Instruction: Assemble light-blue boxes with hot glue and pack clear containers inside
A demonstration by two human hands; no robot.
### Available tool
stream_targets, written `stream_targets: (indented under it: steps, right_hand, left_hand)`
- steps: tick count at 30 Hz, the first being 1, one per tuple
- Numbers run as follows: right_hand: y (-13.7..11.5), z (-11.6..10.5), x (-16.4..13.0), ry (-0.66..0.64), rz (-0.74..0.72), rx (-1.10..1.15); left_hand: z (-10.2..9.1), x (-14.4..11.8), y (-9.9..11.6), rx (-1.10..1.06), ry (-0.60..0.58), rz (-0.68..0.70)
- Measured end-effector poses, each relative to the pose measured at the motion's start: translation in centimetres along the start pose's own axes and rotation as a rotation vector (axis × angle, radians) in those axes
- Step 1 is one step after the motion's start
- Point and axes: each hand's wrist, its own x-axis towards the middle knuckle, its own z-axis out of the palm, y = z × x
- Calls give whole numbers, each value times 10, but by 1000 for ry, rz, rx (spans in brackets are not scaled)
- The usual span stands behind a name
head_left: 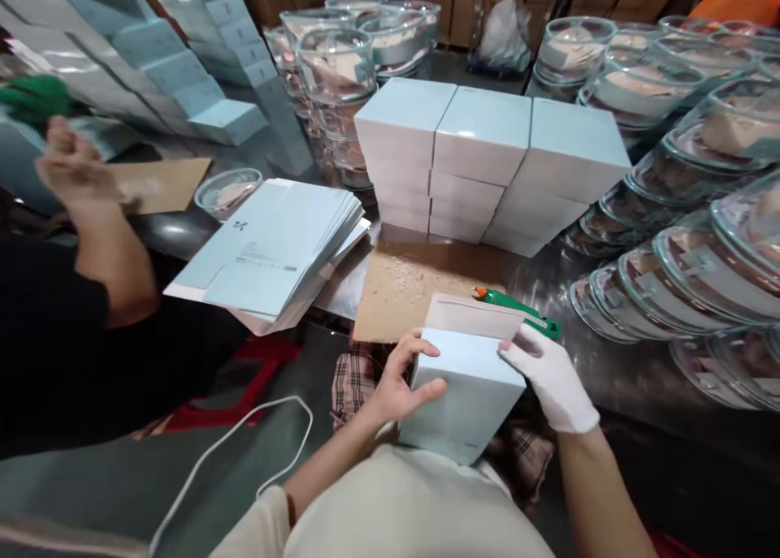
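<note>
**Holding a pale blue carton at the worktop edge**

Spreading across the whole view, the steel worktop (615, 371) carries the largest things: rows of lidded glass bowls (688, 282) overlapping along the right side and more stacked at the back, then a block of closed pale blue cartons (487, 160) piled in three columns at the centre. Left of that lies a fanned pile of flat carton blanks (274, 249), and a brown cardboard sheet (405, 286) sits just in front of the block. A co-worker's arm (103, 241) reaches in at far left.

Nearest the body, the open carton (466, 391) is held just off the worktop's near edge, over the lap. The bare left hand (402, 383) clasps its left wall, fingers curled over the top rim; the gloved right hand (552, 375) grips the right corner, beside the raised flap (475, 314). A green-handled tool (515, 306) lies just behind the flap on the worktop.

The carton looks like thin, smooth-coated board: light if empty, stiff at the folded edges, easily dented on the flat panels, so the corners and side walls seem the safest holds. Whether a bowl is inside cannot be told. Its mouth faces up and away from the person, and its long axis appears to run from left to right.
</note>
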Motion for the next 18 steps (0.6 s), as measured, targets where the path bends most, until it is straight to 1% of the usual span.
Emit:
stream_targets:
  steps: [1,2,3,4,5,6,8,9,10,12,14,16,17,18]
  right_hand:
    - [1,10,0,-73,28,98]
    - [5,17,0,-96,54,169]
    - [9,19,0,-85,59,215]
    - [15,18,0,-72,35,229]
    - [20,14,-1,-92,-26,208]
    - [24,8,-3,-151,-115,157]
    - [26,-6,-7,-326,-331,16]
    - [25,-11,-9,-403,-425,-69]
    - [21,-15,-11,-452,-501,-160]
    - [12,-15,-12,-489,-622,-328]
    - [4,-11,-11,-525,-717,-430]
    - [2,-6,-7,-575,-771,-456]
    - [5,-5,-5,-577,-782,-454]
    - [10,-4,-4,-543,-779,-437]
  left_hand:
    - [3,-1,-1,-28,-1,-7]
    - [6,-1,-2,-57,4,-22]
    - [8,-2,-3,-90,17,-41]
    - [10,-3,-4,-129,36,-55]
    - [11,-3,-6,-171,61,-61]
    - [11,-3,-8,-207,90,-54]
    - [9,-1,-12,-240,132,-15]
    - [7,0,-13,-227,127,1]
    - [5,1,-13,-194,99,9]
    - [0,3,-11,-111,26,17]
    - [-2,4,-8,-49,-26,3]
    - [-3,4,-5,-19,-38,-21]
    - [-2,3,-4,-9,-35,-26]
    - [-3,3,-3,-2,-23,-26]
